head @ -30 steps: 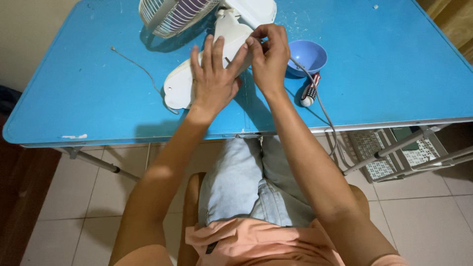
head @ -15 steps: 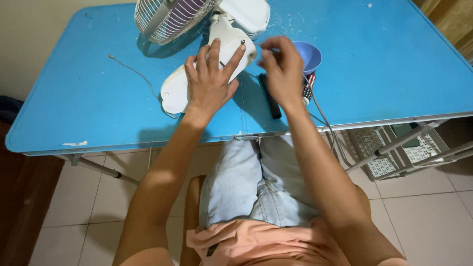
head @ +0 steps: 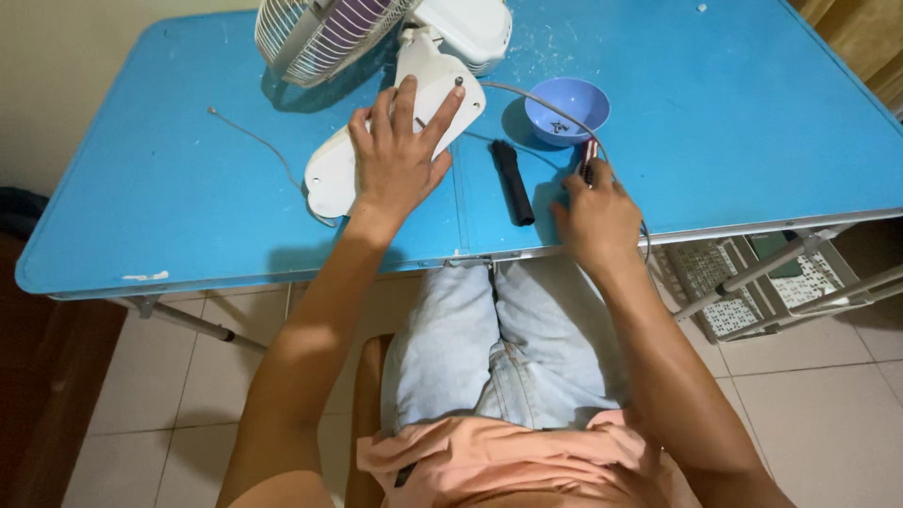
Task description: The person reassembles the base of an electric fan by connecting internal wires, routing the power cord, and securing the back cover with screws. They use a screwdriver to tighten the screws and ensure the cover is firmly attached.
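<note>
**Hands at a fan laid flat on a blue worktop**

Nearest, the right hand [head: 594,214] rests at the worktop's [head: 752,141] front edge, its fingers closing on the striped handle of a screwdriver [head: 589,156]; the grip looks partly closed around it, though the palm hides the contact. To lift it cleanly, the fingers should wrap the handle fully and keep clear of the grey cord [head: 527,91] that runs beside it. A black tube [head: 513,182] lies just left of that hand, apart from it. Farther in, the left hand [head: 400,155] presses flat, fingers spread and unclenched, on the white fan base [head: 331,174], steadying it; this pressure should stay even so the stand does not roll. Beyond, a small blue bowl [head: 567,108] holds small dark parts, near the screwdriver's tip and easily knocked. Farthest stands the fan's cage [head: 310,33]. A thin wire [head: 254,136] trails left.
</note>
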